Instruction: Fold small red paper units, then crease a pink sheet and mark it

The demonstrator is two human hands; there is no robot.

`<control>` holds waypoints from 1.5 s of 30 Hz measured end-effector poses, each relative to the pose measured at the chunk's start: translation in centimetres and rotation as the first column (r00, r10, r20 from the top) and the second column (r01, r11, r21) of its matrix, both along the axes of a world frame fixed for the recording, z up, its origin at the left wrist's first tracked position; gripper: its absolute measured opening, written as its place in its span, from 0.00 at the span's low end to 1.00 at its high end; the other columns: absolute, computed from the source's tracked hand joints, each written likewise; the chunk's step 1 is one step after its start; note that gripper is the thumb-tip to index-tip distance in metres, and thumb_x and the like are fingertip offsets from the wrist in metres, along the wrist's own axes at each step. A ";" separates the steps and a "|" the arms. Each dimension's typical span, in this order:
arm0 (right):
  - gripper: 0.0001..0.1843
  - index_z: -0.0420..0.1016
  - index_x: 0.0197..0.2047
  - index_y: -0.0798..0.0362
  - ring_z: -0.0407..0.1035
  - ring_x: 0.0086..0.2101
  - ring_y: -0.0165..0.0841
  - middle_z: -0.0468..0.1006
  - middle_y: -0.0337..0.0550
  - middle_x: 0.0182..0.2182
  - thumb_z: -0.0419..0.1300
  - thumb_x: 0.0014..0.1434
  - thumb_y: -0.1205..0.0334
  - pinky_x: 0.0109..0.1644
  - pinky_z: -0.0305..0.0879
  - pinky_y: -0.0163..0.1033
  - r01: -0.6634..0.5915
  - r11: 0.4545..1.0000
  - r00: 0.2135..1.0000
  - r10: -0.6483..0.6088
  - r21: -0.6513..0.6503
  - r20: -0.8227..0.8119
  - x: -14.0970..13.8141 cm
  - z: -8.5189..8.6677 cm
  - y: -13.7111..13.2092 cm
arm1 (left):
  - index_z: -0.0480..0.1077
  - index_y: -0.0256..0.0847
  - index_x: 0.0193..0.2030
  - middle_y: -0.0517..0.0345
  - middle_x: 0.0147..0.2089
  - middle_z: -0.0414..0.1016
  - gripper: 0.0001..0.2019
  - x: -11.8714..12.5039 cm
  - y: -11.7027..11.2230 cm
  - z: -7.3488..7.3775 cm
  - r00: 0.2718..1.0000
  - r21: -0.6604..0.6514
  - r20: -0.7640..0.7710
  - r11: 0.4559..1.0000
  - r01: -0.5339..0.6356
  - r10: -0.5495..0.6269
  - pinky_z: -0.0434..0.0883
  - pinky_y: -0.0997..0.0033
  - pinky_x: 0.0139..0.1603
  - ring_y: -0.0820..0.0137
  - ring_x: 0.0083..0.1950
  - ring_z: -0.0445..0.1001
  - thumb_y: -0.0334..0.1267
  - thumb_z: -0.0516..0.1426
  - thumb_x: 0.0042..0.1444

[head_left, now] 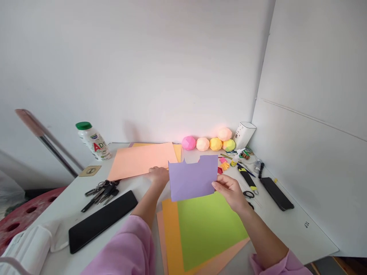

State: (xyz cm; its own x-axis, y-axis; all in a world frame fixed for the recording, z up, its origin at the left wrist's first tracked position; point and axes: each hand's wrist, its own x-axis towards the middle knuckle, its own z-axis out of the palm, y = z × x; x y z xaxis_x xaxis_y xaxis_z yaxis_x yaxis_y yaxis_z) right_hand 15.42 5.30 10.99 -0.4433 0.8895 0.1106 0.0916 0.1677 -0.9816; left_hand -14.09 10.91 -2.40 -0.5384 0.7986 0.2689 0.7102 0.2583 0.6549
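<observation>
1. Reaching forward, the left hand (158,175) is rested on the peach sheet (142,160); its grip cannot be told.
2. The purple paper (192,179) is held up, pinched by the right hand (231,191), over the green sheet (208,225).

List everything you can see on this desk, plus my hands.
purple paper: one, lilac, held above the desk
peach sheet: one, peach, flat, back left
paper stack: several sheets, green over orange and peach, front
paper balls: five, pink, peach, yellow, green, along the wall
bottle: one, white, green cap, back left
keys: one bunch, dark, left
black slab: one, black, front left
phone: one, black, right
white box: one, white, back right
left hand: at the peach sheet's near edge
right hand: pinching the purple paper's right edge
</observation>
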 end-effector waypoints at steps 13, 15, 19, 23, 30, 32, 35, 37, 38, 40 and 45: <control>0.15 0.75 0.33 0.54 0.64 0.27 0.29 0.73 0.40 0.27 0.64 0.52 0.50 0.33 0.61 0.34 0.009 0.999 0.996 -0.013 -0.047 -0.089 1.2 -1.9 -0.8 | 0.72 0.34 0.38 0.33 0.44 0.70 0.23 1.0 -1.6 2.9 0.947 -0.324 -0.251 0.905 -0.276 0.199 0.61 0.49 0.46 0.42 0.51 0.64 0.55 0.53 0.48; 0.15 0.75 0.34 0.54 0.64 0.28 0.30 0.74 0.40 0.28 0.64 0.52 0.51 0.34 0.62 0.34 0.026 0.999 0.995 -0.029 -0.032 -0.091 1.3 -2.3 -0.7 | 0.73 0.34 0.39 0.35 0.44 0.70 0.24 1.4 -1.5 2.9 0.944 -0.326 -0.269 0.905 -0.274 0.189 0.60 0.51 0.47 0.45 0.51 0.65 0.55 0.53 0.49; 0.15 0.75 0.32 0.54 0.65 0.27 0.30 0.74 0.40 0.26 0.64 0.52 0.50 0.33 0.63 0.34 0.076 0.997 0.995 -0.074 0.025 -0.073 1.6 -3.1 -0.5 | 0.73 0.35 0.41 0.37 0.46 0.70 0.27 2.3 -1.3 2.7 0.937 -0.304 -0.288 0.909 -0.287 0.200 0.60 0.55 0.50 0.48 0.52 0.64 0.58 0.49 0.52; 0.17 0.76 0.34 0.54 0.68 0.29 0.33 0.76 0.42 0.28 0.63 0.51 0.48 0.35 0.66 0.36 0.160 0.987 0.983 -0.157 0.027 -0.092 2.1 -4.0 0.0 | 0.64 0.30 0.57 0.31 0.63 0.57 0.37 1.9 -1.2 2.4 0.910 -0.287 -0.298 0.882 -0.374 0.289 0.51 0.46 0.58 0.41 0.65 0.50 0.61 0.46 0.53; 0.21 0.76 0.36 0.56 0.70 0.30 0.36 0.78 0.47 0.29 0.65 0.48 0.46 0.36 0.67 0.39 0.264 0.963 0.955 -0.268 -0.046 -0.129 3.3 -5.9 1.0 | 0.55 0.29 0.65 0.29 0.69 0.45 0.44 1.1 -1.2 1.2 0.952 -0.411 -0.265 0.875 -0.254 0.152 0.41 0.45 0.64 0.38 0.69 0.38 0.63 0.48 0.49; 0.20 0.77 0.36 0.56 0.69 0.29 0.35 0.78 0.46 0.29 0.66 0.48 0.47 0.35 0.67 0.38 0.268 0.962 0.952 -0.273 -0.054 -0.139 3.5 -6.2 1.2 | 0.55 0.30 0.65 0.30 0.69 0.45 0.43 1.7 -1.2 1.0 0.957 -0.408 -0.266 0.887 -0.218 0.113 0.42 0.46 0.64 0.38 0.69 0.39 0.63 0.47 0.50; 0.20 0.77 0.37 0.56 0.69 0.30 0.34 0.78 0.45 0.30 0.65 0.49 0.48 0.36 0.67 0.38 0.242 0.967 0.956 -0.251 -0.073 -0.149 3.4 -6.2 1.2 | 0.55 0.28 0.65 0.30 0.69 0.45 0.43 2.5 -1.1 0.8 0.960 -0.396 -0.265 0.897 -0.195 0.092 0.43 0.47 0.65 0.39 0.70 0.39 0.63 0.45 0.52; 0.20 0.77 0.38 0.55 0.70 0.31 0.34 0.79 0.45 0.30 0.65 0.49 0.48 0.37 0.67 0.38 0.221 0.972 0.961 -0.232 -0.082 -0.150 3.4 -6.1 1.1 | 0.53 0.26 0.65 0.29 0.69 0.45 0.43 2.8 -1.0 0.7 0.960 -0.382 -0.263 0.903 -0.197 0.099 0.43 0.47 0.65 0.40 0.70 0.38 0.62 0.45 0.53; 0.20 0.77 0.38 0.55 0.70 0.31 0.35 0.79 0.45 0.31 0.65 0.49 0.48 0.37 0.67 0.38 0.214 0.973 0.963 -0.225 -0.083 -0.147 3.3 -6.1 1.0 | 0.53 0.26 0.65 0.29 0.69 0.45 0.43 2.9 -1.0 0.7 0.960 -0.373 -0.261 0.906 -0.198 0.102 0.43 0.47 0.65 0.40 0.70 0.39 0.61 0.45 0.54; 0.19 0.77 0.38 0.55 0.70 0.31 0.35 0.79 0.46 0.31 0.65 0.50 0.48 0.37 0.67 0.37 0.207 0.975 0.967 -0.217 -0.082 -0.137 3.3 -6.0 0.9 | 0.53 0.26 0.65 0.29 0.69 0.46 0.41 3.0 -1.0 0.8 0.962 -0.352 -0.252 0.915 -0.196 0.109 0.44 0.48 0.65 0.42 0.70 0.39 0.59 0.46 0.54; 0.18 0.77 0.36 0.55 0.69 0.31 0.34 0.78 0.45 0.31 0.64 0.51 0.49 0.36 0.66 0.36 0.206 0.976 0.970 -0.214 -0.074 -0.116 3.0 -6.1 0.7 | 0.48 0.24 0.67 0.31 0.71 0.35 0.40 3.4 -1.4 1.4 0.967 -0.241 -0.217 0.953 -0.183 0.131 0.36 0.42 0.66 0.44 0.71 0.28 0.55 0.46 0.57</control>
